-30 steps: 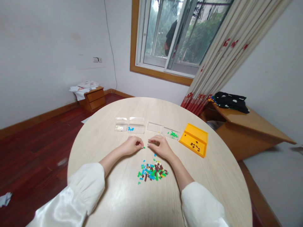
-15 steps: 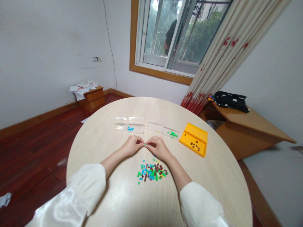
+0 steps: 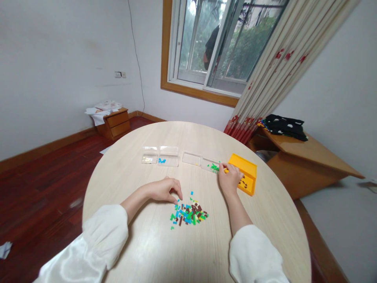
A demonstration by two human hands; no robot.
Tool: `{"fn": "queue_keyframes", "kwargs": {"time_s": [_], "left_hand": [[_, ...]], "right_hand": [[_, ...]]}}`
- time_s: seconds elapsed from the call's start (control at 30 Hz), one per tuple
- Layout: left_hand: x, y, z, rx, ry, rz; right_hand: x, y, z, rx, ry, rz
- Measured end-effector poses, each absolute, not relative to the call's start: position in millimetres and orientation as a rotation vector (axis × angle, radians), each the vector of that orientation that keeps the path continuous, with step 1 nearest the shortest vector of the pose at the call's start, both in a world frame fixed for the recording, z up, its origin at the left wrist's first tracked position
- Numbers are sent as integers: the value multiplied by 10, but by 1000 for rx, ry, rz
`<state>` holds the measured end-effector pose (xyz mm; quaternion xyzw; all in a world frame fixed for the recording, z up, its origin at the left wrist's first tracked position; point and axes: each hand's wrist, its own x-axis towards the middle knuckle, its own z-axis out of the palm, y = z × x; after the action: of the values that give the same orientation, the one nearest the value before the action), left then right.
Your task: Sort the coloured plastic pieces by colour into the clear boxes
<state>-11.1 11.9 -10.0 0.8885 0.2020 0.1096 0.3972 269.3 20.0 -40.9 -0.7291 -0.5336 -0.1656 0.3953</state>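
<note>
A loose pile of small blue, green, brown and yellow bricks (image 3: 190, 214) lies on the round table. My left hand (image 3: 167, 190) is at the pile's upper left edge, thumb and fingers apart, with nothing visible between them. My right hand (image 3: 229, 177) is over the gap between the clear box with green bricks (image 3: 209, 165) and the yellow box with brown bricks (image 3: 250, 169). Its fingertips are bent close together near the green bricks; whether they hold a brick is too small to tell. A single blue brick (image 3: 192, 193) lies above the pile.
Clear boxes hold blue bricks (image 3: 169, 160) and pale pieces (image 3: 149, 158) at the left. Another clear box (image 3: 191, 158) has a tiny yellow piece. A wooden desk (image 3: 312, 157) with black cloth stands right of the table (image 3: 165, 251).
My hands have parted from around a small green brick. My right hand moved right to the boxes, and my left hand moved down to the pile with its fingers opened.
</note>
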Motion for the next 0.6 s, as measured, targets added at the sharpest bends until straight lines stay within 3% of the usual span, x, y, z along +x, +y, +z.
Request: {"fn": "queue_keyframes", "kwargs": {"time_s": [0.2,0.6], "left_hand": [[-70,83,-79,2291,529,226],[-82,148,-184,2127,747,385]], "right_hand": [[2691,212,-422,-2023,-1346,-378],[2683,218,-432,-1966,-1337,-356]]}}
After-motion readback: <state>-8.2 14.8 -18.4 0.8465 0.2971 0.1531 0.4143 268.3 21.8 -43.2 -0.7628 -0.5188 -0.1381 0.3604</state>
